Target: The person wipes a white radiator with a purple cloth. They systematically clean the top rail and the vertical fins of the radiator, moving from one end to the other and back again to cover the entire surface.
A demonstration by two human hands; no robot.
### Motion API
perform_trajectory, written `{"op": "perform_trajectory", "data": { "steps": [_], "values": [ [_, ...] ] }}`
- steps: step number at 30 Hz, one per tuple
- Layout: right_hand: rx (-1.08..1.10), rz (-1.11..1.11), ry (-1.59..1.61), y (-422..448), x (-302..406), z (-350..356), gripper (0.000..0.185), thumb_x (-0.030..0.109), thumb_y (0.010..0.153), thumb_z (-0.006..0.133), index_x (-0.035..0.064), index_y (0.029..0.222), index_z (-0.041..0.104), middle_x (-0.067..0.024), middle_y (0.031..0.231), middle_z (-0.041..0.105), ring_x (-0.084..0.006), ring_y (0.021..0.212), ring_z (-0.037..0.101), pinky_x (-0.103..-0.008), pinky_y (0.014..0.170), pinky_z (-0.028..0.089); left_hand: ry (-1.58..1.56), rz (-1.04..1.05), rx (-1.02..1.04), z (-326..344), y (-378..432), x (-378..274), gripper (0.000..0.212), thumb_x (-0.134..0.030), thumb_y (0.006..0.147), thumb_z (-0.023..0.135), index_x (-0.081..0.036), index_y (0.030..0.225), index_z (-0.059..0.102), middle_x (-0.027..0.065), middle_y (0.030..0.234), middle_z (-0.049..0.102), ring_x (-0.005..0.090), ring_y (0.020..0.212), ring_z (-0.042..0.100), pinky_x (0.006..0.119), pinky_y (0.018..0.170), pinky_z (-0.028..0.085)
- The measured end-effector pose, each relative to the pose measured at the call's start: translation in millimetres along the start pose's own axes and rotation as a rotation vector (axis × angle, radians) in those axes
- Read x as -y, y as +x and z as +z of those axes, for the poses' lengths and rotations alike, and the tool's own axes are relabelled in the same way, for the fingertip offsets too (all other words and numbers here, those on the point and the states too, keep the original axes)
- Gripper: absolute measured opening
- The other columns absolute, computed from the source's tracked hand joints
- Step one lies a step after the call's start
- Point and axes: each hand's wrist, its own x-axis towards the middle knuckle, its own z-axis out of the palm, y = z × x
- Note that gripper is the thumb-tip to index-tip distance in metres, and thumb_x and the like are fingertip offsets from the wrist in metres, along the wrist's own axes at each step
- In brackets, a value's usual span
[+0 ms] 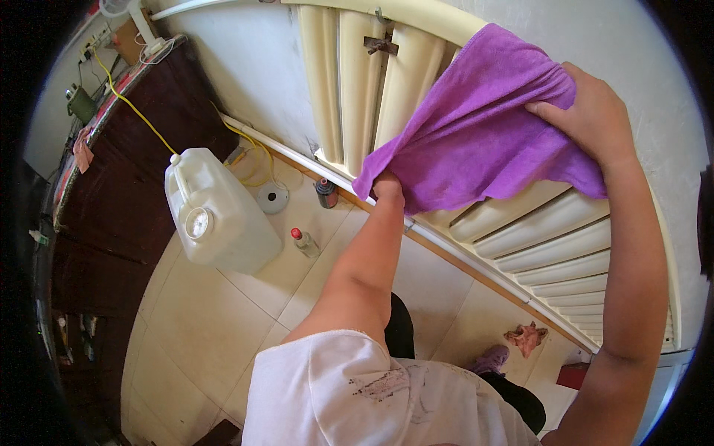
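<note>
A purple cloth is spread across the front of a cream wall radiator. My right hand grips the cloth's upper right part, thumb in front and fingers behind it. My left hand is at the cloth's lower left corner; the cloth covers most of it, so its fingers and its grip are hidden. A hook hangs on the radiator's top edge, above a rusty metal bracket.
On the tiled floor to the left stand a large translucent plastic jug, a red-capped bottle and a dark bottle. A dark wooden cabinet is beyond. A pink rag lies near my shoe.
</note>
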Motion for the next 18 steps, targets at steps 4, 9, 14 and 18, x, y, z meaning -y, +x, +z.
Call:
{"op": "perform_trajectory", "data": {
  "steps": [4,9,14,18],
  "values": [
    [0.016,0.033,-0.002,-4,-1,-2,0.056,0.054,0.071,0.078,0.0089,0.102,0.069,-0.0147,0.092,0.072,-0.0361,0.09,0.068,-0.0459,0.079,0.054,0.046,0.028,0.03,1,-9,-18,0.045,-0.044,0.1,0.047,-0.012,0.13,0.058,0.008,0.129,0.061,0.0262,0.115,0.057,0.04,0.105,0.04],
    [0.028,0.049,-0.033,-1,2,-4,0.055,0.055,0.072,0.078,0.0092,0.101,0.069,-0.0151,0.09,0.072,-0.0354,0.089,0.069,-0.0458,0.079,0.054,0.167,0.189,0.071,10,-22,-37,0.04,-0.04,0.098,0.051,-0.011,0.124,0.06,0.009,0.125,0.062,0.0267,0.114,0.058,0.041,0.102,0.041],
    [0.032,0.054,-0.101,1,2,-5,0.059,0.058,0.071,0.076,0.0075,0.102,0.068,-0.0165,0.089,0.072,-0.0353,0.088,0.069,-0.0458,0.079,0.055,0.914,0.742,0.03,61,-82,-68,0.036,-0.036,0.095,0.054,-0.011,0.119,0.062,0.0101,0.121,0.064,0.0272,0.112,0.059,0.041,0.099,0.043],
    [0.054,0.065,-0.108,0,0,-6,0.06,0.057,0.072,0.075,0.0072,0.105,0.067,-0.0161,0.09,0.072,-0.035,0.088,0.069,-0.0452,0.079,0.056,1.767,1.004,-0.079,116,-124,-116,0.032,-0.033,0.093,0.056,-0.011,0.115,0.064,0.011,0.118,0.065,0.0277,0.111,0.06,0.042,0.097,0.044]
  ]
}}
